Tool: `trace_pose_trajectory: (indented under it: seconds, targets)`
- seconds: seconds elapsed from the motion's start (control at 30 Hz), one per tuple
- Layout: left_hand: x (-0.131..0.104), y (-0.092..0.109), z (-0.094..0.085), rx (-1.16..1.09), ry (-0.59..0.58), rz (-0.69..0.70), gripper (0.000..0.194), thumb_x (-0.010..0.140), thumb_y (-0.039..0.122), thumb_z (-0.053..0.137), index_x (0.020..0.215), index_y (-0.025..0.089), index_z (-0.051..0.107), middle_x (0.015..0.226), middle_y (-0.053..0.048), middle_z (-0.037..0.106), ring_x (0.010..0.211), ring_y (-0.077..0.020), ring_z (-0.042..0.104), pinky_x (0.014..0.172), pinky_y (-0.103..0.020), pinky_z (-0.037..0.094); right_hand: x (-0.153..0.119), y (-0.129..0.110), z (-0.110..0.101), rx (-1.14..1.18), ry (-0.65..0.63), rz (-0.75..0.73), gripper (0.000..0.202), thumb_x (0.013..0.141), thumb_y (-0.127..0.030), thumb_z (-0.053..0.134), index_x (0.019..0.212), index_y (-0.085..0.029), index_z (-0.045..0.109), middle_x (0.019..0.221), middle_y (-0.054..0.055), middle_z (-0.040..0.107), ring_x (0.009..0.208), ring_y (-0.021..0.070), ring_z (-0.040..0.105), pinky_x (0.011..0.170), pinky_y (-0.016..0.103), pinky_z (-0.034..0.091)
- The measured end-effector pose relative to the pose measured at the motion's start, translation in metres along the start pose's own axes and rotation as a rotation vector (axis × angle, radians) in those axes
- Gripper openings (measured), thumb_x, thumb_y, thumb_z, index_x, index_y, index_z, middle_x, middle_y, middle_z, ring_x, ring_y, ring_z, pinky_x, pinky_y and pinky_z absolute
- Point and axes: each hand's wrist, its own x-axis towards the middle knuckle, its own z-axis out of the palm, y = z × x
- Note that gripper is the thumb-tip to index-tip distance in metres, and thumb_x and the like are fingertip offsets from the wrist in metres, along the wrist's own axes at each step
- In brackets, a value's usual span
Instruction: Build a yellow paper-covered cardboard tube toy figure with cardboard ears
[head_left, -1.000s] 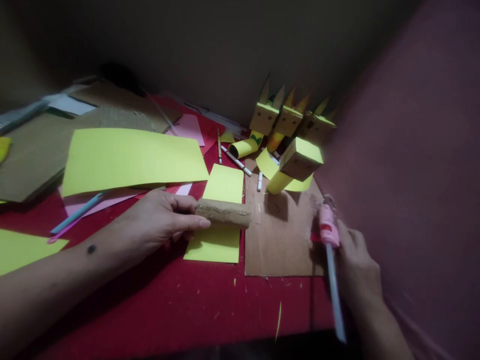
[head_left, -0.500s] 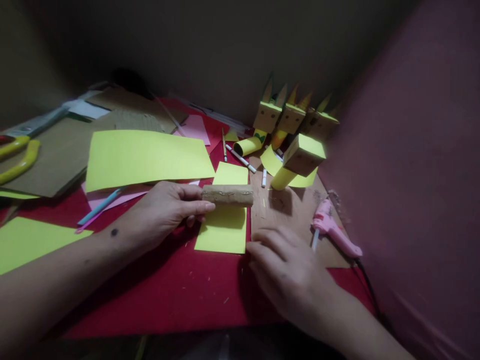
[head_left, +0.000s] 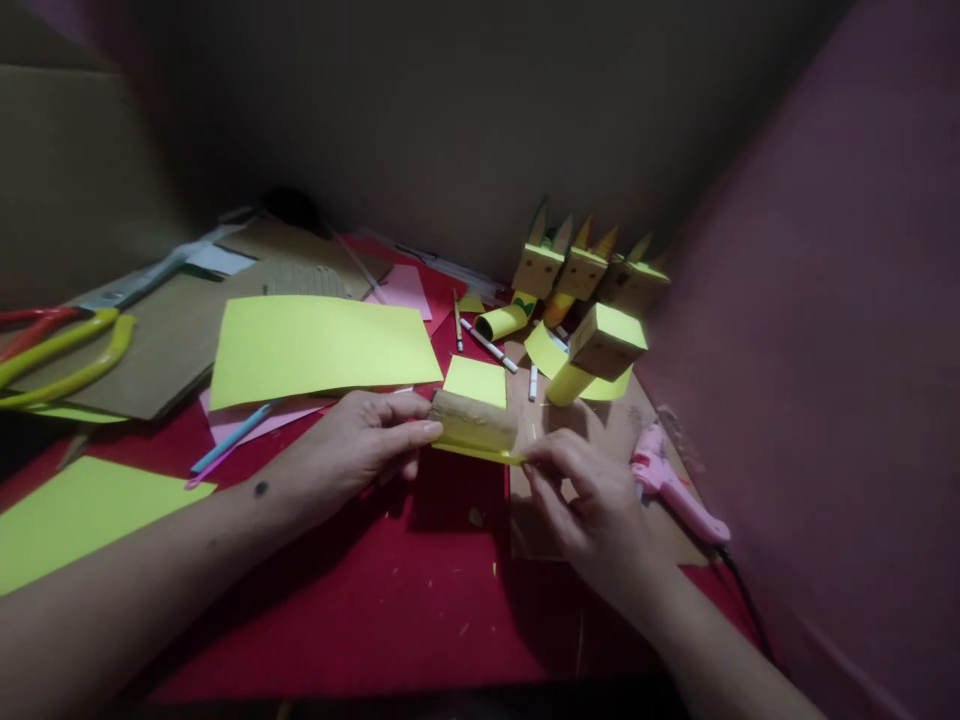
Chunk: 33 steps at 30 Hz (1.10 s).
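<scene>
My left hand [head_left: 375, 440] pinches the left end of a brown cardboard tube [head_left: 476, 420], which lies across a small piece of yellow paper [head_left: 475, 381]. Between the thumb and fingers of my right hand [head_left: 585, 500] is the near right corner of that paper. Its near edge is lifted off the table and bent up along the front of the tube. The far part of the paper shows beyond the tube.
A larger yellow sheet [head_left: 322, 350] lies behind my left hand. Box-headed cardboard figures [head_left: 540, 268] stand at the back right. A pink glue gun [head_left: 675, 485] rests on a cardboard board at right. Scissors with yellow and red handles [head_left: 105, 325] lie at left.
My right hand has gripped the near edge of the yellow paper and raised it toward the tube. The tube, in my left hand, now sits lower against the paper.
</scene>
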Motion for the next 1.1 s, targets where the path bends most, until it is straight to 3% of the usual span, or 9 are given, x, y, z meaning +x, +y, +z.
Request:
trace_pose_trajectory:
  seconds: [0.2, 0.3, 0.43, 0.57, 0.77, 0.93, 1.1]
  targets:
    - [-0.001, 0.001, 0.005, -0.074, 0.002, 0.012, 0.031, 0.082, 0.043, 0.067, 0.090, 0.014, 0.075, 0.059, -0.002, 0.067, 0.045, -0.0089, 0.050, 0.044, -0.019, 0.035, 0.007, 0.006, 0.007, 0.195, 0.097, 0.323, 0.013, 0.089, -0.021, 0.059, 0.080, -0.018, 0.067, 0.084, 0.005, 0.056, 0.073, 0.0154, 0.059, 0.062, 0.028, 0.049]
    - [0.000, 0.000, 0.007, -0.109, -0.015, 0.012, 0.030, 0.082, 0.041, 0.067, 0.089, 0.014, 0.077, 0.062, -0.004, 0.070, 0.050, -0.0100, 0.057, 0.049, -0.020, 0.040, 0.008, 0.011, 0.016, 0.448, 0.121, 0.555, 0.014, 0.083, -0.030, 0.067, 0.075, -0.019, 0.065, 0.068, 0.000, 0.057, 0.054, 0.0107, 0.053, 0.047, 0.023, 0.040]
    - [0.000, -0.005, 0.006, -0.163, -0.056, -0.041, 0.035, 0.085, 0.043, 0.065, 0.104, 0.015, 0.077, 0.049, 0.001, 0.062, 0.038, -0.0081, 0.048, 0.041, -0.019, 0.032, 0.010, 0.012, 0.021, 0.853, 0.128, 0.820, 0.022, 0.073, -0.037, 0.077, 0.073, -0.020, 0.063, 0.050, -0.004, 0.059, 0.037, 0.0063, 0.047, 0.038, 0.018, 0.036]
    - [0.002, -0.010, 0.004, -0.242, -0.089, -0.039, 0.036, 0.087, 0.045, 0.066, 0.108, 0.017, 0.075, 0.052, -0.001, 0.066, 0.040, -0.0079, 0.049, 0.042, -0.018, 0.035, 0.010, 0.008, 0.020, 0.979, 0.168, 0.812, 0.026, 0.069, -0.036, 0.084, 0.072, -0.019, 0.064, 0.053, -0.002, 0.067, 0.042, 0.0085, 0.057, 0.042, 0.018, 0.047]
    - [0.000, -0.009, 0.006, -0.267, -0.100, -0.045, 0.035, 0.087, 0.048, 0.067, 0.077, 0.015, 0.075, 0.054, -0.004, 0.068, 0.040, -0.0078, 0.050, 0.042, -0.018, 0.037, 0.007, 0.006, 0.021, 0.989, 0.236, 0.749, 0.025, 0.073, -0.030, 0.084, 0.074, -0.020, 0.062, 0.057, -0.003, 0.068, 0.051, 0.0096, 0.064, 0.045, 0.015, 0.050]
    - [-0.003, -0.006, 0.008, -0.258, -0.107, -0.045, 0.037, 0.087, 0.046, 0.067, 0.106, 0.017, 0.077, 0.058, -0.005, 0.072, 0.044, -0.0103, 0.055, 0.045, -0.019, 0.044, 0.008, 0.007, 0.022, 0.987, 0.261, 0.710, 0.024, 0.073, -0.029, 0.084, 0.074, -0.021, 0.061, 0.059, -0.005, 0.067, 0.050, 0.0097, 0.065, 0.042, 0.015, 0.050]
    - [-0.005, -0.004, 0.007, -0.203, -0.159, -0.020, 0.037, 0.089, 0.041, 0.064, 0.115, 0.016, 0.075, 0.065, -0.007, 0.075, 0.049, -0.0123, 0.061, 0.049, -0.020, 0.048, 0.009, 0.007, 0.021, 1.015, 0.255, 0.705, 0.028, 0.073, -0.030, 0.084, 0.073, -0.021, 0.058, 0.058, -0.006, 0.065, 0.049, 0.0101, 0.066, 0.040, 0.014, 0.049]
